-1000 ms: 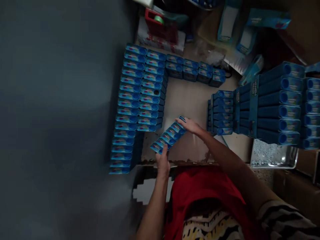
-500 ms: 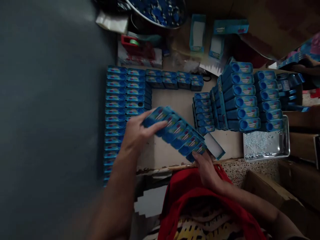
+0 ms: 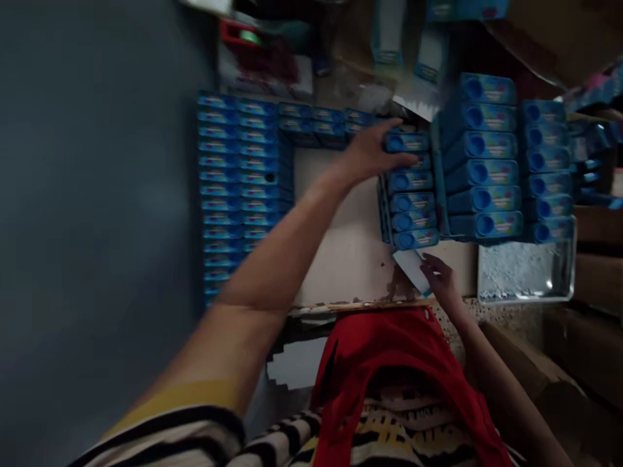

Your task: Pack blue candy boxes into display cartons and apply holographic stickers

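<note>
Boxes in blue [image 3: 411, 203] stand in a short row on the table [image 3: 335, 259], printed ends up, and your left hand [image 3: 367, 152] is at the far end of that row. Thumb and forefinger are spread wide, with the farthest box [image 3: 406, 141] between them; whether they press on it, you cannot tell from this view. Your right hand [image 3: 440, 279] is low, near the table's front edge, touching the side of a white-bottomed carton [image 3: 410, 267] that lies slantwise just by the near end of the row. How firmly that hand closes on the carton, you cannot tell. Right of the row stand two larger stacks [image 3: 481, 175] of blue boxes, and a metal tray [image 3: 557, 266] with small pale bits shows on their near side. On your left, a two-column block [image 3: 219, 162] of blue boxes runs along the table, partly hidden by your left arm [image 3: 282, 266], while a line of boxes [image 3: 316, 123] crosses the far side. Your red apron [image 3: 379, 337] is close to the front edge
</note>
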Demonstrator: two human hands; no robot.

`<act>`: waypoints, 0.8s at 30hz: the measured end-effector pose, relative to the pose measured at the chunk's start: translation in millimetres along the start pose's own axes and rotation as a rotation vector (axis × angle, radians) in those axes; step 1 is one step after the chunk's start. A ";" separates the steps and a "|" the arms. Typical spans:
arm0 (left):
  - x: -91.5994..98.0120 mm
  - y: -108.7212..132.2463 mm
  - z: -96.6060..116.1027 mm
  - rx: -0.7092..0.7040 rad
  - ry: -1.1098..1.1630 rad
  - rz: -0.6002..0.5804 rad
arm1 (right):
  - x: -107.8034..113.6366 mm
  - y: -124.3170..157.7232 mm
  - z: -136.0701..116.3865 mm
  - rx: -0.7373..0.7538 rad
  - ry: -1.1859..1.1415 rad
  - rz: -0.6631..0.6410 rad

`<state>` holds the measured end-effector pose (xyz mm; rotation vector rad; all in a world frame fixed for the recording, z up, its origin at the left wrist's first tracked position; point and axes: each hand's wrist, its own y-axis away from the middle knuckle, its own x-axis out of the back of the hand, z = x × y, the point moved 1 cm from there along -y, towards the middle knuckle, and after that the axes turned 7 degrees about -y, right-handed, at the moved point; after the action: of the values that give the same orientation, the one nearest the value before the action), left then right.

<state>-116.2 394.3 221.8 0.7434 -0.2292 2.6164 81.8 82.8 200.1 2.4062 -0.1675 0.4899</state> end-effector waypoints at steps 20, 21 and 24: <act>-57.5 447.8 -102.0 1.042 0.246 0.812 | -162.8 -92.2 -39.5 0.501 1.047 -0.150; -54.9 450.4 -105.4 1.032 0.242 0.830 | -182.3 -92.2 -53.4 0.622 1.010 -0.167; -53.0 459.9 -108.9 0.973 0.191 0.817 | -250.6 -92.4 -93.5 0.937 0.903 -0.211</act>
<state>-322.6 -10.3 80.8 0.7579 1.0953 3.5236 -155.0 211.8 114.2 2.6774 0.8733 1.7705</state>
